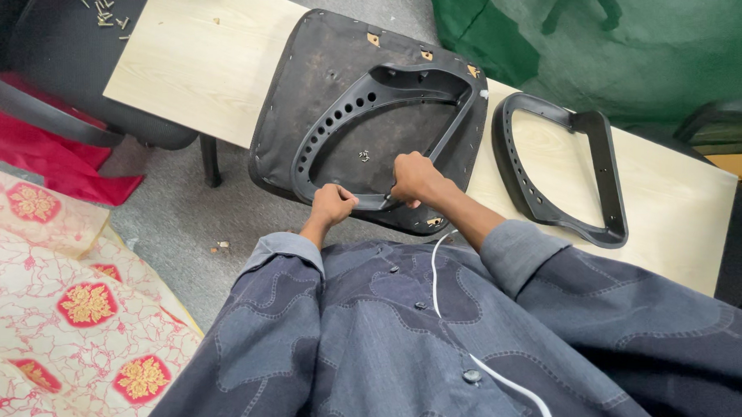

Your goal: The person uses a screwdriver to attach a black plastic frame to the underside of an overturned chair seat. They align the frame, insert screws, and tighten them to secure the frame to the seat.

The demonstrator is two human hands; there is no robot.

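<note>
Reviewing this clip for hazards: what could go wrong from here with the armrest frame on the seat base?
The seat base overhangs the table edge near the person, so pressing on it might tip it off. Both hands, left hand and right hand, grip the black armrest frame; fingers could get pinched beneath. Loose screws could roll away.

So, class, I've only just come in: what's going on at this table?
A person in a blue patterned shirt grips the near edge of a black plastic armrest frame with both hands, left hand and right hand. The frame lies on an upturned chair seat base on a pale wooden table. A second armrest frame lies apart to the right, and loose screws sit on a dark chair at upper left.
</note>
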